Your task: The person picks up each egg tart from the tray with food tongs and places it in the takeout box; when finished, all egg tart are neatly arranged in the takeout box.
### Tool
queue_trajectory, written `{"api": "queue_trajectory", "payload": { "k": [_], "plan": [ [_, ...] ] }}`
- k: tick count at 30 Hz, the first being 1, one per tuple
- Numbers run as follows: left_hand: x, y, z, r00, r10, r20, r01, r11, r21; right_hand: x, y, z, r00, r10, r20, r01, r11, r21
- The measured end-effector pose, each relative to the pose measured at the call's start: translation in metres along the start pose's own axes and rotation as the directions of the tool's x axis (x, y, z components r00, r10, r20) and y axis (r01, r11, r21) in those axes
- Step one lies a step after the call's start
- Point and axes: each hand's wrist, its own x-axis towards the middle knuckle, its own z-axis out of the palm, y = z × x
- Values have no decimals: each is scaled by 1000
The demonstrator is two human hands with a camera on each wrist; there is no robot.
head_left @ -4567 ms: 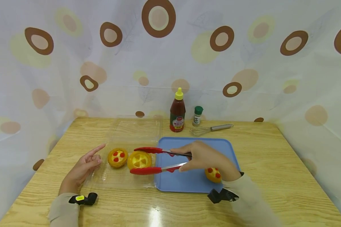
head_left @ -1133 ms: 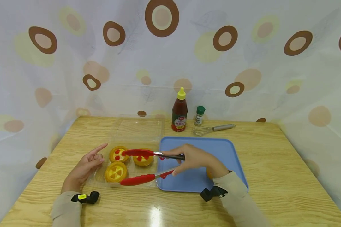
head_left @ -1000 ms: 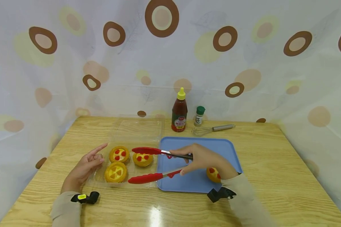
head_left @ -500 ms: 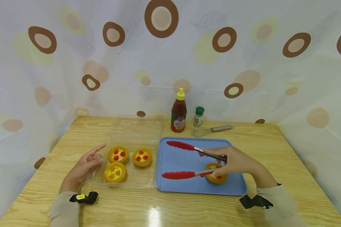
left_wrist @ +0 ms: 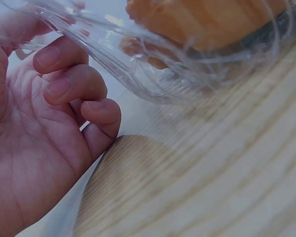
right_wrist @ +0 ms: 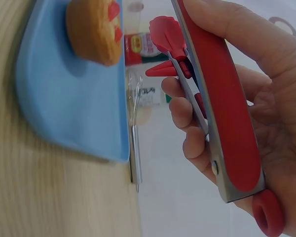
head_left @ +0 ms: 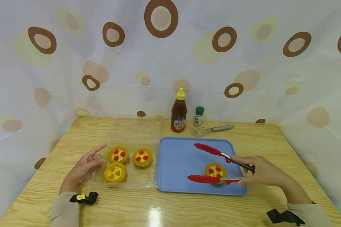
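My right hand [head_left: 262,171] grips red-tipped tongs [head_left: 206,179], whose two arms stand apart with nothing between the tips. One arm of the tongs passes over an egg tart [head_left: 215,169] with red pieces on top, lying on a blue tray [head_left: 182,164]. My left hand [head_left: 83,168] holds the left rim of a clear plastic box [head_left: 137,179]; its index finger points out straight and the other fingers curl. Inside the box sit two red-topped tarts, a back left tart [head_left: 118,154] and a right tart [head_left: 142,157], plus a yellow-topped tart [head_left: 115,172] at the front left.
Behind the tray stand a sauce bottle [head_left: 178,113] with a yellow cap and a green-capped shaker [head_left: 199,116]. A whisk [head_left: 212,129] lies along the tray's back edge. The box's clear lid [head_left: 137,127] is folded back. A patterned curtain [head_left: 170,63] closes off the table's back.
The yellow-topped tart, earlier between the tongs' tips, now sits at the box's front left. My right hand has drawn the spread tongs rightward to above the tray. My left hand has hardly moved.
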Motion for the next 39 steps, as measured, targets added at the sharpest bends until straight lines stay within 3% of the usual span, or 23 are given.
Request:
{"api": "queue_trajectory", "payload": {
  "k": [6,15,22,26,31,39],
  "plan": [
    [0,0,1,1000,5,12,-5,1000,-7,-20,12,-2,999,33,2,-33,999,24],
    [0,-1,1,1000,10,8,-10,1000,3,-38,28,-2,1000,21,-5,-21,999,25],
    [0,-1,0,1000,7,-1,-7,1000,11,-42,34,0,999,30,37,-34,993,114],
    [0,-1,0,1000,7,-3,-7,1000,16,-43,40,1,998,-3,55,-5,989,147],
    [0,1,2,1000,-2,-16,3,1000,31,-43,44,1,998,-27,51,20,991,135],
    [1,2,2,1000,21,20,-21,1000,12,-43,47,3,997,-65,33,61,993,101]
  ]
}}
